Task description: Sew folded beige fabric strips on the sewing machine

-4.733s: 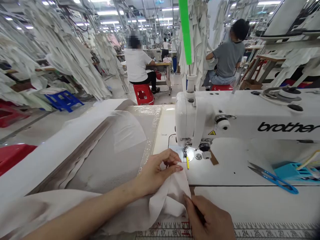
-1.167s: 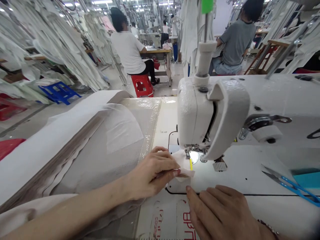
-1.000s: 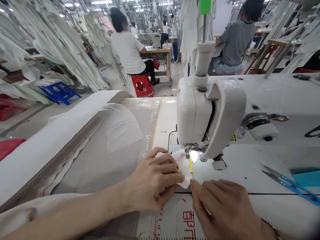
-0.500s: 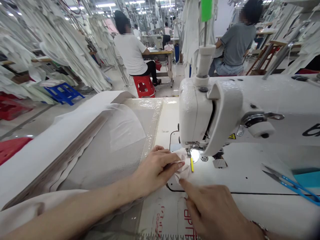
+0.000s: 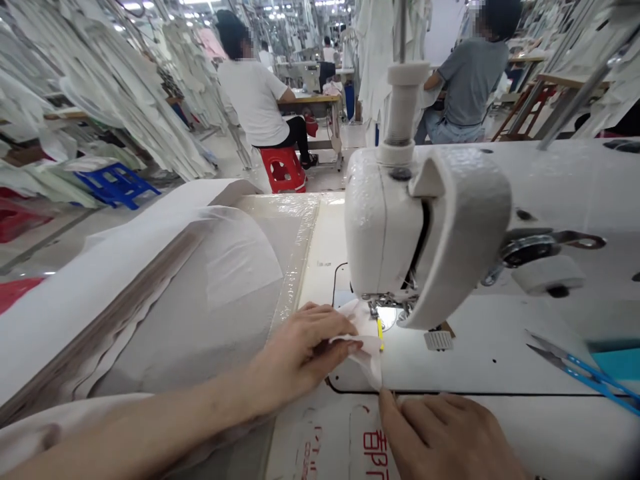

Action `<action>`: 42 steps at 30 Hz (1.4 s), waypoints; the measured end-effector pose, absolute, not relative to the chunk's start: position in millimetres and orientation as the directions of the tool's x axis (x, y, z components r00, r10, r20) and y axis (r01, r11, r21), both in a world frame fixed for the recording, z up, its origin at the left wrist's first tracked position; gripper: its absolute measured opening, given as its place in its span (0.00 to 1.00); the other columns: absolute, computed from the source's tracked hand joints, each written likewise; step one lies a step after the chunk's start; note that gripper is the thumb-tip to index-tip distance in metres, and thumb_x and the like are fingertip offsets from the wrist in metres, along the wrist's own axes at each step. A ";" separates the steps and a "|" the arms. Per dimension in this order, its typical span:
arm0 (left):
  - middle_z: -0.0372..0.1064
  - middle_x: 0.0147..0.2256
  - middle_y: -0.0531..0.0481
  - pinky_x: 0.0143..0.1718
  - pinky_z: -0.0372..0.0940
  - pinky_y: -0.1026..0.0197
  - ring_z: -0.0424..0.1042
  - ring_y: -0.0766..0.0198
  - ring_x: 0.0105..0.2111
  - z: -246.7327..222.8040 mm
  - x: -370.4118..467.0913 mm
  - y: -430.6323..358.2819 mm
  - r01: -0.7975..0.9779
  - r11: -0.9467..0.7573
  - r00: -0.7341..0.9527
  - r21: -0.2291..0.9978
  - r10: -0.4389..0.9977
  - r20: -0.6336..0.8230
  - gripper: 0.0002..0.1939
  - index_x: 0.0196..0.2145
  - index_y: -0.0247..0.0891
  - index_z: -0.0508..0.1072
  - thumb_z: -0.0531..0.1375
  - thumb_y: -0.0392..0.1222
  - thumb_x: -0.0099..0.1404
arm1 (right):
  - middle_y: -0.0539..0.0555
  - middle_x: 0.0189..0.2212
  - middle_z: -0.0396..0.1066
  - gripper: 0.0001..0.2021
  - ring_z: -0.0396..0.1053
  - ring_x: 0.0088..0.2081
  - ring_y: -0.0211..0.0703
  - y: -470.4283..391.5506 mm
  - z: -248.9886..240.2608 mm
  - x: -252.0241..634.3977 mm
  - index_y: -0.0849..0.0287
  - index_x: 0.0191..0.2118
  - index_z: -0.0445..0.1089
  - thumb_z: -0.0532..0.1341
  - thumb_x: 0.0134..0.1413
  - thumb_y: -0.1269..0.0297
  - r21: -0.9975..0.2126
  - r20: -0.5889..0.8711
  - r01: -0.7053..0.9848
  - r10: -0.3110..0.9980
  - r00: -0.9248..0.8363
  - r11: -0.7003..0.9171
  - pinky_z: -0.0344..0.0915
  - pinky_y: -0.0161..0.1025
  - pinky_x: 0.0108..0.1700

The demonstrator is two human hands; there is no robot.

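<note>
A small piece of pale pink fabric point(image 5: 369, 368) lies under the needle area of a white sewing machine point(image 5: 383, 227), beside a yellow strip point(image 5: 381, 333). My left hand point(image 5: 303, 343) is closed on the fabric's left part, with a fold between thumb and fingers. Closer to me, my right hand point(image 5: 445, 433) has its fingers curled, and its fingertips meet the fabric's near corner. That corner is drawn out to a point. The underside of the right-hand grip is hidden.
Blue-handled scissors point(image 5: 583, 367) lie at the right beside a turquoise item point(image 5: 620, 363). Layered pale fabric point(image 5: 125, 280) covers the left side. Beyond the machine, one person sits on a red stool point(image 5: 283, 170), another at the right. A blue stool point(image 5: 117, 183) stands at far left.
My right hand has moved slightly right and toward me, and the fabric corner is stretched out with it. My left hand has shifted a little left. The camera view has moved closer to the machine.
</note>
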State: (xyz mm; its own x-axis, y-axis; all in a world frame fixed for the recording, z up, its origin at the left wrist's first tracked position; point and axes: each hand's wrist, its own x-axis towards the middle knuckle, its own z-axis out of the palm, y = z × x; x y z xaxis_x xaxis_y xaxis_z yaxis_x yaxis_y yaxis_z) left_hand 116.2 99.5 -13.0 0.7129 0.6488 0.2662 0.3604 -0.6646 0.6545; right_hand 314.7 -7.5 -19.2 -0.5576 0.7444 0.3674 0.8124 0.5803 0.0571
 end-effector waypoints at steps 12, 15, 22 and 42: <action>0.72 0.25 0.54 0.29 0.61 0.63 0.68 0.65 0.28 -11.7 122.3 98.9 0.373 -0.592 0.679 0.714 0.699 0.224 0.12 0.34 0.39 0.76 0.54 0.41 0.71 | 0.49 0.20 0.69 0.29 0.67 0.18 0.42 -10.3 -32.3 294.9 0.73 0.51 0.66 0.60 0.36 0.74 0.237 0.380 0.827 0.734 -0.562 0.510 0.60 0.40 0.20; 0.72 0.26 0.54 0.31 0.61 0.62 0.68 0.65 0.28 -12.7 121.2 99.6 0.387 -0.617 0.690 0.686 0.687 0.229 0.11 0.34 0.39 0.75 0.54 0.40 0.71 | 0.49 0.19 0.69 0.28 0.67 0.17 0.42 -10.7 -41.2 297.2 0.73 0.52 0.64 0.59 0.39 0.75 0.231 0.362 0.853 0.772 -0.522 0.468 0.56 0.41 0.21; 0.77 0.36 0.50 0.44 0.59 0.56 0.73 0.61 0.39 -12.5 116.5 99.1 0.199 -0.923 0.829 0.330 0.338 0.445 0.10 0.39 0.38 0.72 0.52 0.30 0.67 | 0.45 0.20 0.72 0.28 0.67 0.16 0.43 -8.5 -28.8 303.4 0.66 0.55 0.59 0.57 0.44 0.74 -0.069 0.103 0.801 0.802 -0.588 0.595 0.40 0.44 0.19; 0.78 0.40 0.50 0.46 0.67 0.61 0.75 0.64 0.42 -14.2 113.1 97.2 0.170 -0.834 0.851 0.525 0.393 0.349 0.13 0.42 0.39 0.75 0.53 0.28 0.69 | 0.43 0.20 0.70 0.12 0.66 0.19 0.36 -9.9 -20.6 314.4 0.63 0.47 0.68 0.56 0.57 0.73 0.008 0.364 0.758 0.704 -0.610 0.652 0.56 0.39 0.24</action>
State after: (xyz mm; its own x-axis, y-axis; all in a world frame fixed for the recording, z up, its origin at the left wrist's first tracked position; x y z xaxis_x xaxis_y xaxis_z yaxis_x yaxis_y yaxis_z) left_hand 113.1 97.2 -14.2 0.8506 0.3931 0.3491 0.1699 -0.8339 0.5251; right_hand 314.4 -9.9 -20.6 -0.6097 0.7042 0.3637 0.7580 0.6522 0.0079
